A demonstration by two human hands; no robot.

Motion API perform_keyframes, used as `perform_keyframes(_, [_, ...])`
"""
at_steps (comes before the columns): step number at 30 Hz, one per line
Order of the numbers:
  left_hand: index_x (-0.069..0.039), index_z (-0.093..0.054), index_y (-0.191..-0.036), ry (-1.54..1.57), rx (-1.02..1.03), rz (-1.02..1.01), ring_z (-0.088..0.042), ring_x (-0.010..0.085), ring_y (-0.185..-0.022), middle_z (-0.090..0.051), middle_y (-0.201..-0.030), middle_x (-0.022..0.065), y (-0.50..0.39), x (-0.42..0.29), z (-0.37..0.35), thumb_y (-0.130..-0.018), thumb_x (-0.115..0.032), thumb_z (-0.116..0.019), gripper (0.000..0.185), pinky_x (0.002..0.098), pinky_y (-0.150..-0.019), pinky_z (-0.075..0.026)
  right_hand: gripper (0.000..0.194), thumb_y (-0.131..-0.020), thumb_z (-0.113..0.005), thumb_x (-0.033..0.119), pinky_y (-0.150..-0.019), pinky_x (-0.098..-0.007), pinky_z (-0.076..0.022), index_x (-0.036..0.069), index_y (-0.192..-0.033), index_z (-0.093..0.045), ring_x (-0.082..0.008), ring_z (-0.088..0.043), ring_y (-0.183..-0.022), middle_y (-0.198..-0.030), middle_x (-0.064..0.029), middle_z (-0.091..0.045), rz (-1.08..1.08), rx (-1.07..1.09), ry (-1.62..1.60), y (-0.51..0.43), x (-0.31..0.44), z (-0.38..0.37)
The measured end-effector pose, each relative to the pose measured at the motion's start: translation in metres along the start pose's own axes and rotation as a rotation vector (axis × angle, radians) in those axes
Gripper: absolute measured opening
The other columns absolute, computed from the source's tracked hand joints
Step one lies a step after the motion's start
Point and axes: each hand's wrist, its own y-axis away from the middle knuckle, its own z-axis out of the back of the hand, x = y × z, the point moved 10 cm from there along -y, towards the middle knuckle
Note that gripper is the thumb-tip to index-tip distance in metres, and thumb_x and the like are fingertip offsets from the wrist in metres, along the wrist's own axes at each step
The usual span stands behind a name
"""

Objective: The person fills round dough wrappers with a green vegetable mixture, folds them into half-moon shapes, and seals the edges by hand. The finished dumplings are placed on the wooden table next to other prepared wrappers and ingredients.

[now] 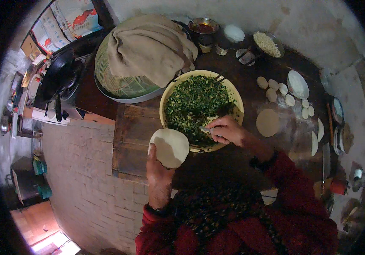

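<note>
My left hand (157,170) holds up a round dough wrapper (169,148), thumb on its upper face, just off the near left rim of a yellow basin (238,119). Chopped green filling (198,98) fills much of that basin. Over its near side, my right hand (227,130) grips a metal spoon (204,128), whose tip points left into the filling. The spoon's bowl is hard to make out. To the right, a second rolled dough round (267,123) lies flat on the dark wooden table (134,127).
Several dough pieces (271,95) lie right of the basin, by a white bowl of flour (298,84). Two folded dough pieces (314,143) rest near a cleaver (326,161). A cloth-covered green basket (122,79) stands behind left; a black wok (58,73) is farther left.
</note>
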Motion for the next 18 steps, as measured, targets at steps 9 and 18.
perform_keyframes(9, [-0.008, -0.038, -0.137, 0.093, 0.259, -0.033, -0.044, 0.0318, -0.124, -0.046, -0.135, 0.0117, -0.031, 0.018, -0.059, -0.100, -0.039, -0.033, 0.049, 0.0502, -0.103, -0.037, 0.034, -0.091, -0.054, 0.021, -0.055, -0.0344, -0.0478, 0.003, -0.120, -0.058, -0.0200, -0.058, -0.062, -0.076, -0.0095, -0.059, 0.683, -0.367, 0.939, 0.056, 0.047, -0.046])
perform_keyframes(18, [-0.006, -0.040, -0.136, 0.122, 0.293, 0.003, -0.047, 0.0324, -0.123, -0.048, -0.134, 0.0135, -0.032, 0.010, -0.034, -0.098, -0.036, -0.042, 0.049, 0.0490, -0.103, -0.039, 0.028, -0.085, -0.057, 0.015, -0.054, -0.0411, -0.0473, 0.006, -0.112, -0.062, -0.0323, -0.062, -0.061, -0.076, -0.0173, -0.065, 0.360, -0.345, 1.039, 0.070, 0.052, 0.016])
